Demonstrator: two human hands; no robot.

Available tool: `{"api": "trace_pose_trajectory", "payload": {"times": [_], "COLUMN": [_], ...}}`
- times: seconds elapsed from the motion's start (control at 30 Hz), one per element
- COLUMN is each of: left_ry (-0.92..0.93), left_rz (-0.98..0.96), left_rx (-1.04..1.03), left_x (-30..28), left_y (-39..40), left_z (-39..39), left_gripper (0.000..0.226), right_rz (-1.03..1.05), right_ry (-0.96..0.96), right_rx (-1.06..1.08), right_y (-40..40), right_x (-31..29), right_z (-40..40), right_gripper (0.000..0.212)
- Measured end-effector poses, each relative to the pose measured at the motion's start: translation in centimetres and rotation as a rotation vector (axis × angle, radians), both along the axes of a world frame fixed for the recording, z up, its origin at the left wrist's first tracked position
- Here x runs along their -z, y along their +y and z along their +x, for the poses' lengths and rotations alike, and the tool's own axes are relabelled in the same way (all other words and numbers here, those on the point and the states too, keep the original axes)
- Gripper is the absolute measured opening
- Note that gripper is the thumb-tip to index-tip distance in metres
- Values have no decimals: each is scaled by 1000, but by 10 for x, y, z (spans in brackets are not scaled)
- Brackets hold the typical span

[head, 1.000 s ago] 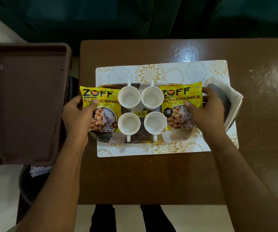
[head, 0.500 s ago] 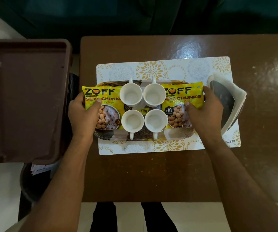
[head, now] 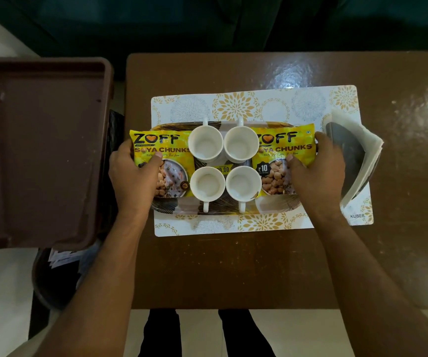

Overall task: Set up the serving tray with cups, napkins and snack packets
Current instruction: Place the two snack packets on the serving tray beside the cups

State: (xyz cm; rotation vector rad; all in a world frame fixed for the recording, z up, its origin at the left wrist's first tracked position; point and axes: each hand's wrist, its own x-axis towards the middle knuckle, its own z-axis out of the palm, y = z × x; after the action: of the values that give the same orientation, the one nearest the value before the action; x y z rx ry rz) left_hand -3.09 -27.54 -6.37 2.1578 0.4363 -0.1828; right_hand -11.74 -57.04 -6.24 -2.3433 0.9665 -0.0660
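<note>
A: Which way does the tray (head: 223,211) run?
B: Its long side runs left to right, across a flowered paper mat (head: 233,104) on the glossy brown table (head: 233,266).
A: What does it carry?
B: Four round white cups (head: 205,143) in a square, empty; the far pair's handles point away, the near pair's toward the person. A shiny yellow snack packet (head: 165,150) lies at the left end, a second packet (head: 285,145) at the right, print upright.
A: The hands?
B: The left hand (head: 133,173) grips the tray's left end, thumb on the packet. The right hand (head: 316,171) grips the right end likewise.
A: Napkins?
B: A white stack (head: 362,148) in a dark holder, just right of the tray. An empty brown plastic bin (head: 40,150) sits left.
</note>
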Motion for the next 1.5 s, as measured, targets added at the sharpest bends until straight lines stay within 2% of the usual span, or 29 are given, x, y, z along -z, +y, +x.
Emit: {"api": "trace_pose_trajectory", "payload": {"times": [0.13, 0.23, 0.3, 0.37, 0.47, 0.57, 0.67, 0.93, 1.23, 1.33, 1.4, 1.5], "left_ry": [-35, -101, -199, -276, -289, -276, -251, -262, -289, -323, -349, -353], "left_rz": [60, 106, 132, 135, 163, 201, 206, 221, 211, 214, 248, 462], "left_rx": [-30, -124, -148, -76, 135, 336, 412, 399, 408, 401, 413, 512], "left_x": [-1, -9, -20, -28, -34, -32, -25, -22, -22, -22, -20, -14], "left_y": [-4, -12, -20, -29, -45, -54, -56, -63, -62, -51, -38, -17], "left_z": [-8, -20, -33, -49, -75, -97, -106, -98, -97, -90, -77, -49], "left_gripper": [51, 62, 59, 53, 53, 61, 66, 62, 61, 63, 63, 60], "right_rz": [-58, -175, -206, -182, -153, -120, -127, -131, -155, -228, -318, -409], "right_ry": [-20, -98, -177, -233, -267, -235, -210, -210, -233, -267, -192, -5], "right_rx": [17, 6, -45, -143, -308, -430, -483, -468, -460, -445, -442, -490], "right_y": [8, 17, 28, 43, 64, 77, 81, 80, 75, 59, 43, 26], "right_x": [-6, -12, -18, -21, -21, -21, -19, -11, -14, -13, -9, -3], "right_z": [-5, -14, -19, -25, -36, -47, -51, -46, -46, -43, -40, -33], "right_gripper": [70, 64, 59, 56, 62, 72, 73, 61, 63, 50, 47, 54]}}
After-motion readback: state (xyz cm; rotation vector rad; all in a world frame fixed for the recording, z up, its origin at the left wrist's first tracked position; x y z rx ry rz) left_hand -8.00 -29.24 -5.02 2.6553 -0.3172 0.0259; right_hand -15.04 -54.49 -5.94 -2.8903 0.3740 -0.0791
